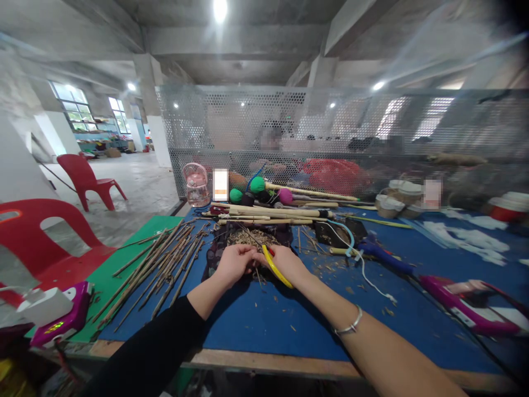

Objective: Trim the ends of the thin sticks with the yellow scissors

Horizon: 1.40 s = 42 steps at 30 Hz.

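Note:
Both hands meet in the middle of the blue table, over a dark cloth heaped with short stick cuttings. My right hand is closed round yellow-handled shears, whose dark blades point away to the upper left. My left hand has its fingers pinched together, close against the right fingertips. What the left fingers hold is hidden; thin twig bits show just below them. Long thin brown sticks lie spread to the left of my left hand.
Thicker pale sticks lie across the back, near green and pink balls. A pink bottle stands behind. On the right are a blue-handled tool and a magenta device. Mesh borders the rear. Red chairs stand left.

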Available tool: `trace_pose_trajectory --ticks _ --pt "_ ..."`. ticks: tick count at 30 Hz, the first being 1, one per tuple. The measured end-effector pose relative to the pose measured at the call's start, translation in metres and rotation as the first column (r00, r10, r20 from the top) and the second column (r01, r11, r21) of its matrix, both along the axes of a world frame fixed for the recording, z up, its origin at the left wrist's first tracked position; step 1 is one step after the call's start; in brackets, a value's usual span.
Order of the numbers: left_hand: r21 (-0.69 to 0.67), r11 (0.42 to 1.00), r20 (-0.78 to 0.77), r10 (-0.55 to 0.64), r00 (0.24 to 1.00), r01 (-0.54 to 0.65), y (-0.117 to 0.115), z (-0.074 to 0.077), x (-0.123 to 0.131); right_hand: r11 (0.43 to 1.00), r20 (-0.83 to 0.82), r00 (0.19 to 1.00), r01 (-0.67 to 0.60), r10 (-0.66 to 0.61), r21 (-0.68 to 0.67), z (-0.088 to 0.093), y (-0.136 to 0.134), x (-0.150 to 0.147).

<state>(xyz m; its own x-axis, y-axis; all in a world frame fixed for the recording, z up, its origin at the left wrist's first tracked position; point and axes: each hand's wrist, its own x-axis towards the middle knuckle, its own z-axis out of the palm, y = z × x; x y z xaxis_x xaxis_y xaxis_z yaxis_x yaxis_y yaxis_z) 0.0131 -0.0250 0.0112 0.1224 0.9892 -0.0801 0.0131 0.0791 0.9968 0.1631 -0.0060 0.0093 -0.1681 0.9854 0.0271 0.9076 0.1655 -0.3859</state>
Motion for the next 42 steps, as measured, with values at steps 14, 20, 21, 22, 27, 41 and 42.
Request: trace_pose_trajectory --ticks 14,20,21,22,27,41,42 --pt "0.060 0.998 -0.003 0.035 0.999 -0.035 0.0058 -0.0080 -0.0016 0.997 0.008 0.999 -0.039 0.039 0.061 -0.0001 -0.0048 -0.0003" --pt "0.053 0.998 0.038 0.026 0.999 -0.028 0.0061 -0.0078 -0.0012 0.995 -0.031 0.999 -0.041 0.044 0.093 -0.0010 -0.0055 -0.0049" --pt "0.056 0.998 0.048 0.020 0.999 -0.023 0.0061 -0.0078 -0.0009 0.995 -0.035 0.999 -0.036 0.039 0.092 -0.0008 -0.0059 -0.0056" --pt "0.060 0.998 0.057 0.016 0.998 -0.019 0.0061 -0.0079 -0.0006 0.995 -0.039 0.999 -0.034 0.037 0.091 -0.0006 -0.0062 -0.0061" --pt "0.073 0.997 0.067 0.014 0.998 -0.018 0.0058 -0.0084 0.0014 0.994 -0.032 0.999 -0.030 0.034 0.105 -0.0013 -0.0073 -0.0069" --pt "0.051 0.996 0.020 0.074 0.997 -0.075 0.0065 -0.0069 -0.0029 0.999 0.042 0.999 -0.012 0.011 0.030 0.0009 -0.0039 -0.0042" --pt "0.053 0.995 0.025 0.083 0.996 -0.084 0.0071 -0.0074 -0.0034 0.999 0.054 0.999 -0.007 0.005 0.044 0.0011 -0.0043 -0.0041"
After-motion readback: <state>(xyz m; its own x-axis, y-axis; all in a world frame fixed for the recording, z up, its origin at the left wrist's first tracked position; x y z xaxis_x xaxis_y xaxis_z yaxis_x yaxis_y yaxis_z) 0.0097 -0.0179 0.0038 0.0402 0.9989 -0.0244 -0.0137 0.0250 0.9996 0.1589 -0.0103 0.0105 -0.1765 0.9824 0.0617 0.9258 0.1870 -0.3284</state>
